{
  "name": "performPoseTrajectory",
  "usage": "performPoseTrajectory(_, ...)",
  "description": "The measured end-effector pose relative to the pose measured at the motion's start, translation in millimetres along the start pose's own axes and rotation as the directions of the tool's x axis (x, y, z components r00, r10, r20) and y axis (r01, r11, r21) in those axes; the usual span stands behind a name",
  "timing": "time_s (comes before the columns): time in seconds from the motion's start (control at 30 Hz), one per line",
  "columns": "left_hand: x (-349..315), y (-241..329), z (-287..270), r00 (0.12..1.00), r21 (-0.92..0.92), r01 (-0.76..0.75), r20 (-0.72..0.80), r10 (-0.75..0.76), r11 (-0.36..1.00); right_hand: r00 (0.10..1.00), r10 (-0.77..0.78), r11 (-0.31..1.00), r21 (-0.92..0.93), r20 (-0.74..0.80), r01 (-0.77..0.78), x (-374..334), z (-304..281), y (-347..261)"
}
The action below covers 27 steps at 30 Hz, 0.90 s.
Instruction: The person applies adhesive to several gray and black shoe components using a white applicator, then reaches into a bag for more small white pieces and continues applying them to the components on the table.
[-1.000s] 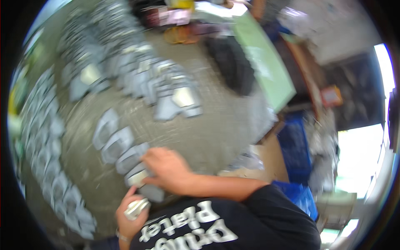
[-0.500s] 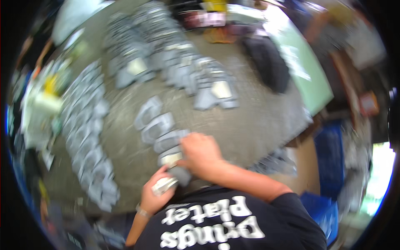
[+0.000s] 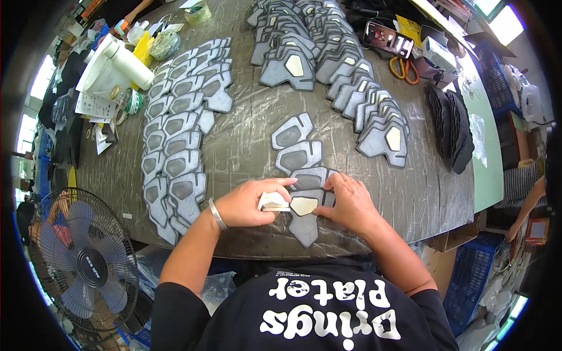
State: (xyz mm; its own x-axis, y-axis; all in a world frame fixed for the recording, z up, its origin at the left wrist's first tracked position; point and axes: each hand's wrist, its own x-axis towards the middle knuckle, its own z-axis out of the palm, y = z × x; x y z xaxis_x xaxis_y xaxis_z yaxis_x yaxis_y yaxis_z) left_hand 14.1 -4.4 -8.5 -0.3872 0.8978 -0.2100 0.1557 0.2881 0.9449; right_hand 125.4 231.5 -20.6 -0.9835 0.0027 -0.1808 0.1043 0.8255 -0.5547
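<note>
My left hand (image 3: 249,202) is closed round a small stack of white pads (image 3: 274,202), its index finger reaching toward the nearest grey piece. That flat, dark-edged grey piece (image 3: 304,233) lies at the table's near edge and bears a cream-white patch (image 3: 304,205). My right hand (image 3: 353,202) grips its right side, thumb beside the patch and fingertips on the grey edge. Beyond it, more grey pieces (image 3: 298,159) overlap in a short row, with dark grey panels in place of white ones. My fingers hide part of the nearest pieces.
Overlapping grey pieces (image 3: 184,164) form long rows at left. White-patched ones (image 3: 293,67) lie in rows at the back. Orange-handled scissors (image 3: 404,70), a phone (image 3: 388,40) and black padded pieces (image 3: 451,128) are at right. A fan (image 3: 88,266) stands at left.
The view has swung and sharpened, bringing the fan into sight. My left hand has moved up from the near edge to beside the patch. My right hand stays at the grey piece.
</note>
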Motion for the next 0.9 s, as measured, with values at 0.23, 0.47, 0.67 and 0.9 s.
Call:
performPoseTrajectory(0.23, 18.2, 15.5, -8.3, 0.978, 0.413, 0.075, 0.147, -0.147, 0.908, 0.988, 0.131, 0.982, 0.128, 0.085, -0.141, 7.0, -5.3, -1.2)
performPoseTrajectory(0.47, 17.2, 19.4, 3.2, 0.975, 0.591, 0.127, 0.074, -0.21, 0.797, 0.997, -0.04, 0.955, 0.291, -0.072, 0.059, -11.0, 14.2, -4.5)
performPoseTrajectory(0.67, 23.5, 25.5, 8.5, 0.97, 0.646, 0.14, 0.061, -0.234, 0.75, 0.979, -0.163, 0.921, 0.337, -0.126, 0.197, -39.3, 10.7, -12.0)
performPoseTrajectory(0.9, 6.9, 22.3, 12.0, 0.993, 0.551, 0.108, -0.016, -0.118, 0.827, 0.954, 0.133, 0.799, 0.599, -0.269, 0.057, -24.9, -55.9, 70.0)
